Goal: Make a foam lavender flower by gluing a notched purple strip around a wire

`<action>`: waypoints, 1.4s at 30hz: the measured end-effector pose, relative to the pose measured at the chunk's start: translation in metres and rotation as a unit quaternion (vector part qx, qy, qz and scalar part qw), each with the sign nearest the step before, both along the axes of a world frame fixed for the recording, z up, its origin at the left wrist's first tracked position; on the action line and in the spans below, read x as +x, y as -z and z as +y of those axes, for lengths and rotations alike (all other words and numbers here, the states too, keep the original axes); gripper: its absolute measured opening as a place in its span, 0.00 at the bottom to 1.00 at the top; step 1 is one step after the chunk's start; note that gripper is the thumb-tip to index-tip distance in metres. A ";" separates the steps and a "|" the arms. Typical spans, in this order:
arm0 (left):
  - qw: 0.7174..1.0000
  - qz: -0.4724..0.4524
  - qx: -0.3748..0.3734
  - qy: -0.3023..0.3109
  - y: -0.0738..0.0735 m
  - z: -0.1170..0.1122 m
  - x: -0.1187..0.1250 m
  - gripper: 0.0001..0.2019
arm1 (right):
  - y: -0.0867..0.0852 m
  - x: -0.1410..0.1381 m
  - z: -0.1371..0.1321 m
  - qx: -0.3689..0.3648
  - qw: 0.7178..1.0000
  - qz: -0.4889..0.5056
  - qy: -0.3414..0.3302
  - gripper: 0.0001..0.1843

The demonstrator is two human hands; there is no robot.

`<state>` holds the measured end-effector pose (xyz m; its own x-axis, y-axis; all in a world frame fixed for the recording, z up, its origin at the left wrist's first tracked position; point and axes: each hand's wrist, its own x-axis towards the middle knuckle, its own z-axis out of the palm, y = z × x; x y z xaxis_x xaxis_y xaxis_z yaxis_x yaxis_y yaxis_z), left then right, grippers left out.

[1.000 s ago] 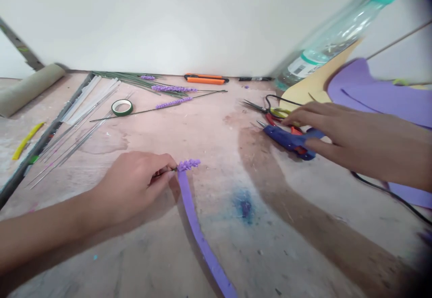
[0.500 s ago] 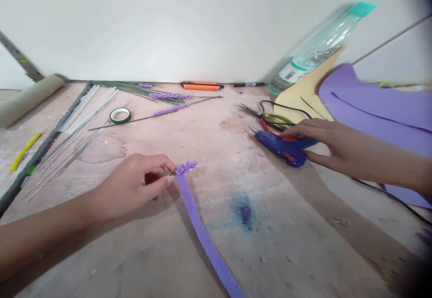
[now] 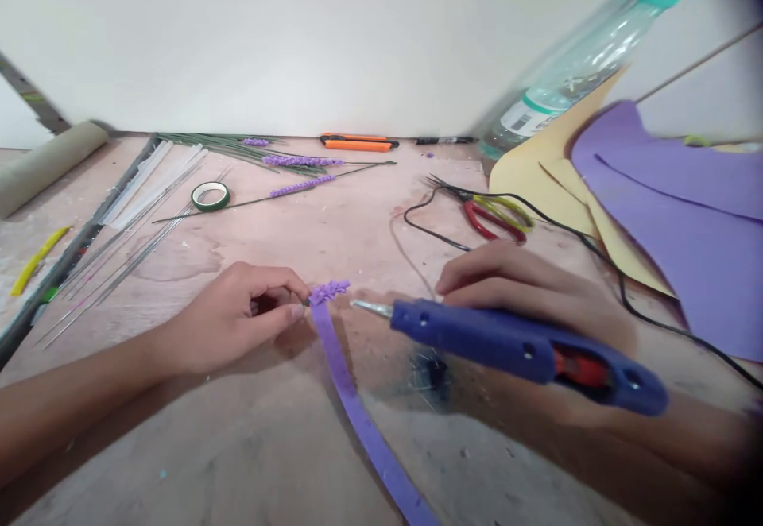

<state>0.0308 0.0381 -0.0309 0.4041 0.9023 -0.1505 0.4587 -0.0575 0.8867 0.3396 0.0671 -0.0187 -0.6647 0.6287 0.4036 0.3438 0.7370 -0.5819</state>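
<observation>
Thumb and fingers of my left hand (image 3: 238, 319) pinch the dark green stem end of a small purple flower spike (image 3: 331, 292). From that spike a long purple foam strip (image 3: 358, 415) trails down toward the bottom edge. My right hand (image 3: 530, 288) is wrapped round a blue glue gun (image 3: 477, 339), lifted off the table. Its metal nozzle points left, close to the flower spike with a small gap between. The gun's body hides part of my right fingers.
Red and yellow-handled scissors (image 3: 494, 216) lie beyond my right hand, near a black cord (image 3: 602, 252). Purple foam sheets (image 3: 703, 216) and a plastic bottle (image 3: 572, 81) stand right. Green tape (image 3: 210, 196), wires, glue sticks (image 3: 149, 184), finished spikes (image 3: 304, 162) and an orange cutter (image 3: 358, 143) lie behind.
My right hand has picked up the glue gun from beside the scissors and brought it left, nozzle toward the flower spike. My left hand keeps its pinch almost in place.
</observation>
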 end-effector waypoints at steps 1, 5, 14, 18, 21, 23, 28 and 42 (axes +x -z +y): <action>1.000 -0.003 -0.007 0.000 0.000 0.000 0.000 0.08 | 0.003 -0.005 -0.002 0.001 1.000 0.010 -0.024 0.10; 1.000 0.000 -0.012 -0.001 0.000 0.001 0.000 0.07 | 0.019 -0.020 -0.003 0.023 0.997 0.022 -0.072 0.09; 1.000 0.010 0.026 0.004 0.004 0.001 -0.002 0.08 | 0.030 -0.025 -0.004 -0.003 0.999 0.022 -0.046 0.06; 1.000 0.012 0.020 0.002 0.004 0.000 -0.001 0.08 | 0.028 -0.023 -0.002 -0.025 0.998 0.043 -0.039 0.03; 0.999 0.019 0.033 -0.018 0.005 0.000 -0.001 0.09 | 0.025 -0.013 0.007 -0.037 0.998 0.043 -0.018 0.04; 0.998 0.037 0.050 -0.028 0.005 0.000 -0.001 0.09 | 0.021 -0.003 0.016 -0.041 0.999 0.009 -0.003 0.07; 0.995 0.064 0.078 -0.010 0.005 0.000 -0.001 0.09 | 0.012 0.014 0.037 0.011 0.992 -0.113 0.050 0.08; 0.984 0.106 0.142 0.025 0.009 0.000 -0.001 0.12 | -0.048 -0.015 0.043 0.242 0.827 -0.467 0.197 0.03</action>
<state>0.0294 0.0383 -0.0402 0.4358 0.8998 0.0187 0.6225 -0.3164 0.7158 0.3242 0.1102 0.0295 -0.6110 0.7856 0.0980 0.7460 0.5298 0.4035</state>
